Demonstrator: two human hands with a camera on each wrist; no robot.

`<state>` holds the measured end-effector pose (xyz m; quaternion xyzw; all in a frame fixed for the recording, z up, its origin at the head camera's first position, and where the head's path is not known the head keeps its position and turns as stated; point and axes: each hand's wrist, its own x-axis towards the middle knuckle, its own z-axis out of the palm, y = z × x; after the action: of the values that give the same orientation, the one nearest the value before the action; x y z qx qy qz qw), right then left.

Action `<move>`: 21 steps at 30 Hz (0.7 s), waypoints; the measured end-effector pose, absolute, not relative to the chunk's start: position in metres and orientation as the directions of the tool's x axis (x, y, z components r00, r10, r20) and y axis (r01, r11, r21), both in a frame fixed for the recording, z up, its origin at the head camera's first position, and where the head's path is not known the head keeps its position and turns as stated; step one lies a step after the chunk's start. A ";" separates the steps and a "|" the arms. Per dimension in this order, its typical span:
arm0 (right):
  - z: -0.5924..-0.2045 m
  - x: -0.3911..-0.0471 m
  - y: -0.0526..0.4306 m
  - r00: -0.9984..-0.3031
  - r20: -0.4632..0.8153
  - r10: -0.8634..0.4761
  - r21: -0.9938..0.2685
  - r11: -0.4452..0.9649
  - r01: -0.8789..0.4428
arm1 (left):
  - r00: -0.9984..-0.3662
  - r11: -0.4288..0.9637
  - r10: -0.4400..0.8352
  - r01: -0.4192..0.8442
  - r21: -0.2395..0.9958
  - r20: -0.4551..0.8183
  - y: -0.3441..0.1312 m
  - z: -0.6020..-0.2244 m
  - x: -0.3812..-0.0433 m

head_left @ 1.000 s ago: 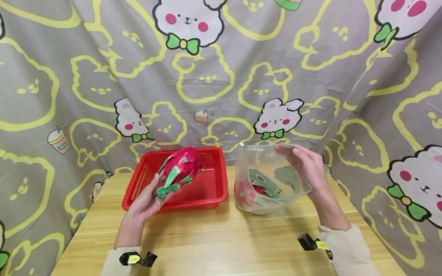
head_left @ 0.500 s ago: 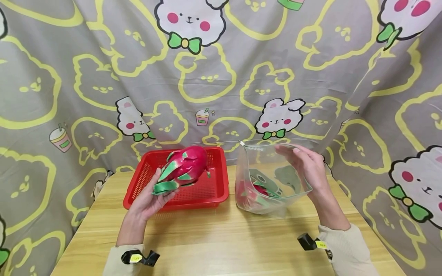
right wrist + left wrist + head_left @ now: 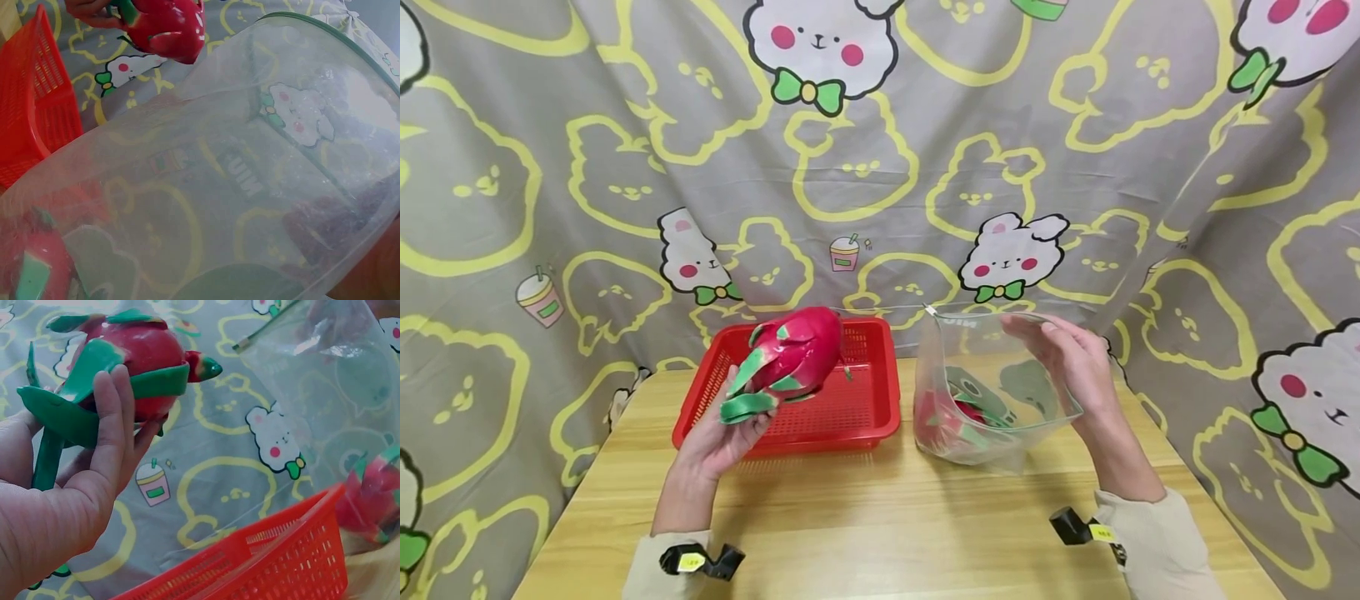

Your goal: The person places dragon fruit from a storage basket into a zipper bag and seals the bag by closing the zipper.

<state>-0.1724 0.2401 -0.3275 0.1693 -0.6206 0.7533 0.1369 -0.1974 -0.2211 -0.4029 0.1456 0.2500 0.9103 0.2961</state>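
My left hand (image 3: 727, 437) grips a dragon fruit (image 3: 801, 354) by its green stem end, with the pink-red body tilted up to the right. It is held above the red basket. In the left wrist view, the fingers of the left hand (image 3: 87, 469) curl about the green scales of the dragon fruit (image 3: 153, 347). On the right, a clear zip bag (image 3: 958, 350) stands with its mouth spread wide. Another dragon fruit (image 3: 936, 421) lies low inside it. My right hand (image 3: 1075, 358) rests against the bag's right side, fingers fairly straight and partly seen through the film.
The red perforated basket (image 3: 883, 417) stands left of the bag on the wooden table (image 3: 865, 525). Just behind the table hangs a grey patterned curtain (image 3: 865, 208). Both sleeves carry black wrist mounts (image 3: 703, 561).
The dragon fruit in my left hand has turned to lie flatter and risen slightly; it shifted right, then a little back left. The right hand and bag hold still.
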 end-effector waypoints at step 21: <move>-0.319 -0.171 0.238 -0.913 0.406 0.033 -0.904 -0.132 -0.407 | -0.815 -0.699 0.557 -0.354 0.621 0.163 -0.219 -0.406 -0.189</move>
<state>-0.1714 0.2378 -0.3187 0.1456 -0.6418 0.7380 0.1490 -0.1887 -0.2194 -0.4058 0.1718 0.2955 0.9056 0.2513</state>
